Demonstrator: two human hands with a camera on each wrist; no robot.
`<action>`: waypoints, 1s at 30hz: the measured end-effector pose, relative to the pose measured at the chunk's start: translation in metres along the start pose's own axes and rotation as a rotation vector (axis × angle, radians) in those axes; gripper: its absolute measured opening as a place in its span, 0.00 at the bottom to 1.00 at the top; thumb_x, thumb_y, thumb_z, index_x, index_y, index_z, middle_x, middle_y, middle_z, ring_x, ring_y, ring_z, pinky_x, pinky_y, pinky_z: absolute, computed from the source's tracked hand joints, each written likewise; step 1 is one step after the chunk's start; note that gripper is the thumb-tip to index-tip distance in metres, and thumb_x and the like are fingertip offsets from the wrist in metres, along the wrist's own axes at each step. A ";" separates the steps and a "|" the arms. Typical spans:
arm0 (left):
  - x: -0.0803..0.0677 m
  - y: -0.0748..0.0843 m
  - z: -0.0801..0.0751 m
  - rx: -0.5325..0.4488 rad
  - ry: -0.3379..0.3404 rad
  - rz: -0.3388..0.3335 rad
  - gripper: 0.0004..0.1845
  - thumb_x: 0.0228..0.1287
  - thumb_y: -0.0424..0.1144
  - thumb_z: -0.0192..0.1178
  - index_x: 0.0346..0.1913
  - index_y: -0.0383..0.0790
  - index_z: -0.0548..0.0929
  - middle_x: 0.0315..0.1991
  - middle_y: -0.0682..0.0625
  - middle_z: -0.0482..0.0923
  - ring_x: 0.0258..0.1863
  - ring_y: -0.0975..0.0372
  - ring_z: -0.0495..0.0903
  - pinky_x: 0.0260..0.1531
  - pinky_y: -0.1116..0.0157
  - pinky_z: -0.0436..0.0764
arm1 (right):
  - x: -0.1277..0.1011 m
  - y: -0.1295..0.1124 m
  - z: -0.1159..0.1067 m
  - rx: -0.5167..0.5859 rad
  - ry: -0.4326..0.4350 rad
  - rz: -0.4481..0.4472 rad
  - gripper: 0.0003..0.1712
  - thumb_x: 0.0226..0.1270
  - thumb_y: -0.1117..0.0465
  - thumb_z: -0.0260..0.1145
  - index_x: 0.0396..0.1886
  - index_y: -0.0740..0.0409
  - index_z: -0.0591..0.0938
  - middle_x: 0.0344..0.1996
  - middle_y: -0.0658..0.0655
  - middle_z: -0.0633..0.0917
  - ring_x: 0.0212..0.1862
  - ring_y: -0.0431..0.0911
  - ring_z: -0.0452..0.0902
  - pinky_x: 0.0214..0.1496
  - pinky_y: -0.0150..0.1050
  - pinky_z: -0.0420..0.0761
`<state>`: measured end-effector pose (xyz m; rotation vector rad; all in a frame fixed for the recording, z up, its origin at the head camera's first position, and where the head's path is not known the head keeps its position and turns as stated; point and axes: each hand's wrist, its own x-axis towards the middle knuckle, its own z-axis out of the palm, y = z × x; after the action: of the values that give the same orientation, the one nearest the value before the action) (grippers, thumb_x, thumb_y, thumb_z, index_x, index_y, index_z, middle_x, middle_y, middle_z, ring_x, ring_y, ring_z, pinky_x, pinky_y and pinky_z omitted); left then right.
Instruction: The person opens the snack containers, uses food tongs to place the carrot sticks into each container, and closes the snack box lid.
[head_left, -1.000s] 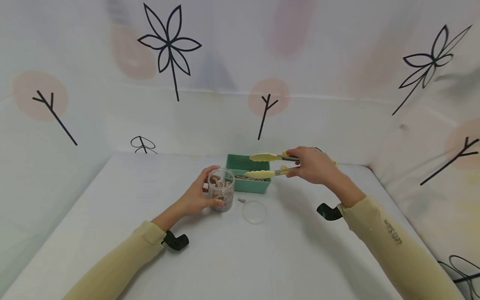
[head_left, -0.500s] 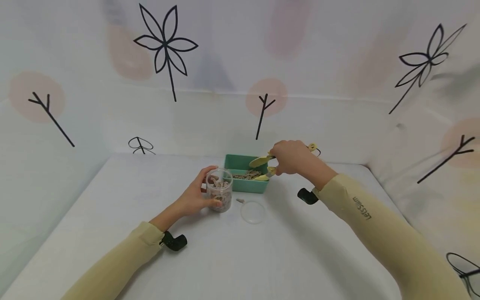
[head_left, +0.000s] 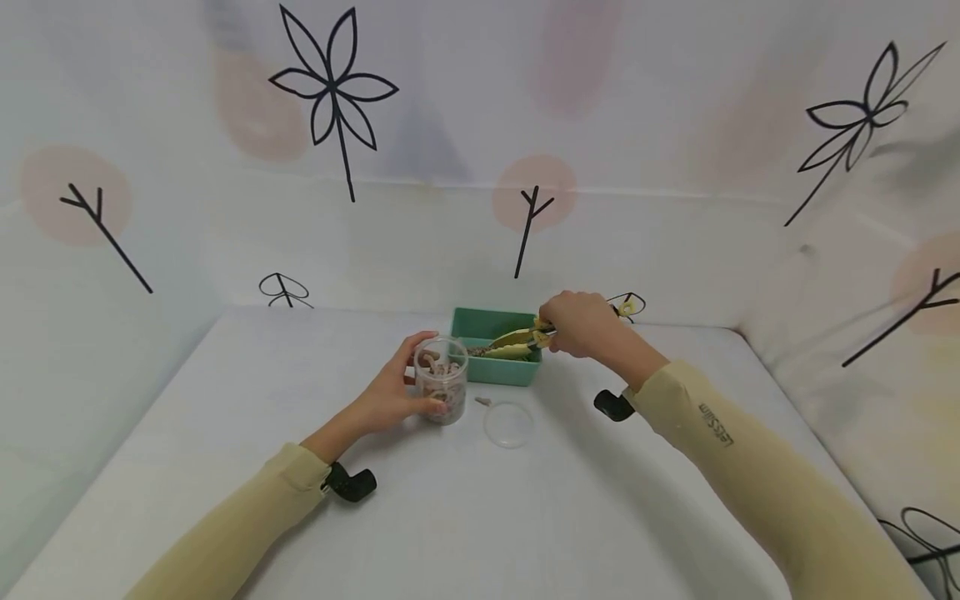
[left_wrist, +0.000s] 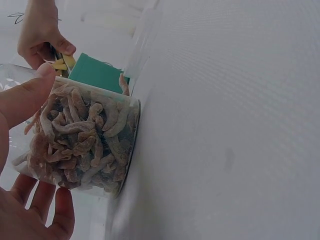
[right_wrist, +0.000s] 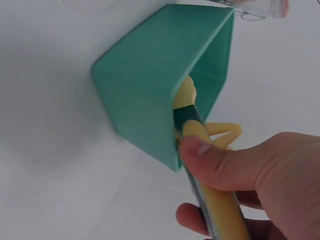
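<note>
My left hand (head_left: 393,393) grips a clear round jar (head_left: 447,408) around its side, thumb in front. Its mouth is uncovered, and pale-dusted, brownish dried strips (left_wrist: 85,135) fill much of it in the left wrist view. My right hand (head_left: 581,323) holds yellow-tipped metal tongs (right_wrist: 215,200), thumb along one yellow grip. The tongs slant down into a green rectangular box (head_left: 495,372), their two tips close together near more of the strips. In the right wrist view the box's wall hides the tips' ends.
A clear round lid (head_left: 508,425) lies on the white table in front of the box. One loose strip (head_left: 483,402) is beside the lid. White cloth with plant drawings (head_left: 420,242) stands behind the table.
My right hand has moved left, taking the tongs from above the box down into it. Their tips, wide apart before, are now close together. The left hand and jar stay in place.
</note>
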<state>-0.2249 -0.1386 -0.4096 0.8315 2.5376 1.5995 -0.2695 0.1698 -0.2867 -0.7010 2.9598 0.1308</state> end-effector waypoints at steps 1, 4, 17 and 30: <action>0.000 0.000 0.000 0.000 0.001 0.000 0.56 0.50 0.36 0.79 0.76 0.58 0.53 0.60 0.48 0.70 0.54 0.54 0.71 0.52 0.51 0.75 | 0.000 0.001 0.002 0.010 0.012 -0.006 0.19 0.57 0.58 0.78 0.48 0.58 0.86 0.40 0.54 0.85 0.34 0.47 0.79 0.31 0.41 0.79; 0.000 0.001 -0.001 0.004 0.002 0.000 0.56 0.50 0.36 0.79 0.76 0.58 0.53 0.60 0.47 0.70 0.54 0.54 0.71 0.52 0.51 0.75 | 0.001 0.005 0.008 0.044 0.048 -0.012 0.17 0.58 0.58 0.77 0.46 0.57 0.87 0.38 0.52 0.85 0.34 0.47 0.79 0.31 0.42 0.79; 0.000 0.001 0.000 -0.002 0.004 0.015 0.56 0.51 0.37 0.79 0.77 0.55 0.53 0.60 0.46 0.71 0.54 0.53 0.72 0.52 0.51 0.75 | -0.004 0.027 0.020 0.263 0.148 0.016 0.19 0.60 0.56 0.76 0.50 0.58 0.86 0.43 0.53 0.87 0.40 0.47 0.80 0.40 0.46 0.79; 0.000 0.001 0.000 0.001 0.007 0.005 0.55 0.51 0.36 0.79 0.77 0.56 0.53 0.61 0.45 0.71 0.54 0.53 0.71 0.52 0.50 0.75 | -0.014 0.029 0.022 0.467 0.232 0.051 0.21 0.61 0.57 0.75 0.51 0.61 0.85 0.46 0.57 0.87 0.41 0.49 0.81 0.42 0.46 0.79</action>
<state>-0.2244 -0.1380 -0.4087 0.8348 2.5431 1.6053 -0.2685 0.2041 -0.3054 -0.6055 3.0382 -0.6580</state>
